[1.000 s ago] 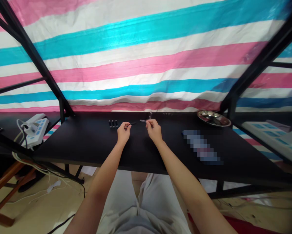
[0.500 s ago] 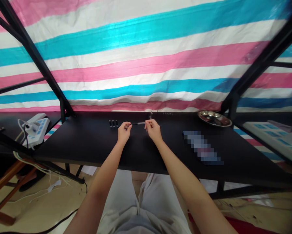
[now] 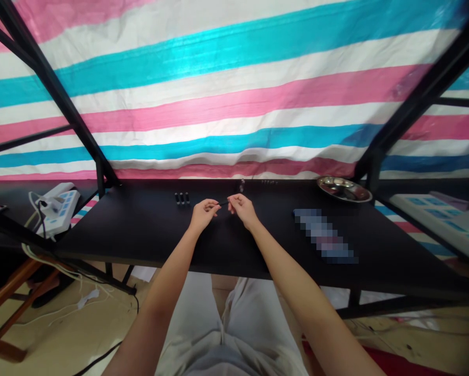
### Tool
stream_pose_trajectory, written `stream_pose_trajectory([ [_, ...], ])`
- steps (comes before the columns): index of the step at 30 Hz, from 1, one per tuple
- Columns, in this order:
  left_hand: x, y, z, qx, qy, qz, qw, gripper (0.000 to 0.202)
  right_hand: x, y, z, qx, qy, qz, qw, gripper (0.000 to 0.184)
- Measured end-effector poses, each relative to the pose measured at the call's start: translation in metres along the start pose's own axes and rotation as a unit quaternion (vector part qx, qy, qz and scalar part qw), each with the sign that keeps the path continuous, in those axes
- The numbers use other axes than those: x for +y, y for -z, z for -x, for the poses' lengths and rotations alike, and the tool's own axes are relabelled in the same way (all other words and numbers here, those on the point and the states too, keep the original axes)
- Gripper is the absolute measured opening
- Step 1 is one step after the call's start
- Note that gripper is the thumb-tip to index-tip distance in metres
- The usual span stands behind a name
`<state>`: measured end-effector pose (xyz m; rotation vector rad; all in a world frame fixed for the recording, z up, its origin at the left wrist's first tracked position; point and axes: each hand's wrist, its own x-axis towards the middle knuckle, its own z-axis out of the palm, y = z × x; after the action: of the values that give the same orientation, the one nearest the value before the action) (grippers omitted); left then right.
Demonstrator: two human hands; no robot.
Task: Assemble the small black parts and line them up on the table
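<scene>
My left hand is closed in a pinch on the left end of a thin black pen-like rod. The rod's other end is pinched by my right hand. Only a short dark stretch of it shows between my fingers, held level just above the black table. Left of my hands, three short black tubes with light ends stand or lie side by side; which of the two I cannot tell. Behind my right hand is a small cluster of clear pieces, too small to name.
Several tiny clear pieces lie along the table's back edge. A round metal plate sits at the back right, near a blurred-out phone-shaped object. Black frame bars slant up at both sides; a power strip is at far left.
My hands have drawn closer together along the rod, the left one moving right. The silvery section seen at its right side before is now hidden, leaving only black between my fingers.
</scene>
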<state>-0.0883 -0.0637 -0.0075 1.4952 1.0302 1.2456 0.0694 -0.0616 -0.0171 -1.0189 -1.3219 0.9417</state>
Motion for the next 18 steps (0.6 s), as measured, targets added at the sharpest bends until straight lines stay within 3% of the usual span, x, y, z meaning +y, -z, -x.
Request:
stream_pose_trajectory([
  [6, -0.005, -0.001, 0.002, 0.024, -0.051, -0.122, 0.991, 0.023, 0.001, 0.001, 0.007, -0.006, 0.071, 0.228, 0.971, 0.034],
  [9, 0.002, 0.0, -0.003, 0.013, -0.106, -0.198, 0.974, 0.018, 0.0, 0.003, 0.008, -0.013, 0.067, 0.256, 0.964, 0.037],
  [12, 0.023, 0.006, -0.018, -0.031, -0.158, -0.277, 0.947, 0.013, 0.002, 0.005, 0.007, -0.012, 0.073, 0.245, 0.967, 0.038],
  [15, 0.053, 0.019, -0.043, -0.101, -0.192, -0.368, 0.904, 0.013, 0.006, 0.006, 0.005, -0.007, 0.079, 0.24, 0.968, 0.038],
  [18, 0.078, 0.035, -0.07, -0.162, -0.206, -0.507, 0.821, 0.011, 0.01, 0.008, 0.004, 0.014, 0.067, 0.25, 0.966, 0.039],
])
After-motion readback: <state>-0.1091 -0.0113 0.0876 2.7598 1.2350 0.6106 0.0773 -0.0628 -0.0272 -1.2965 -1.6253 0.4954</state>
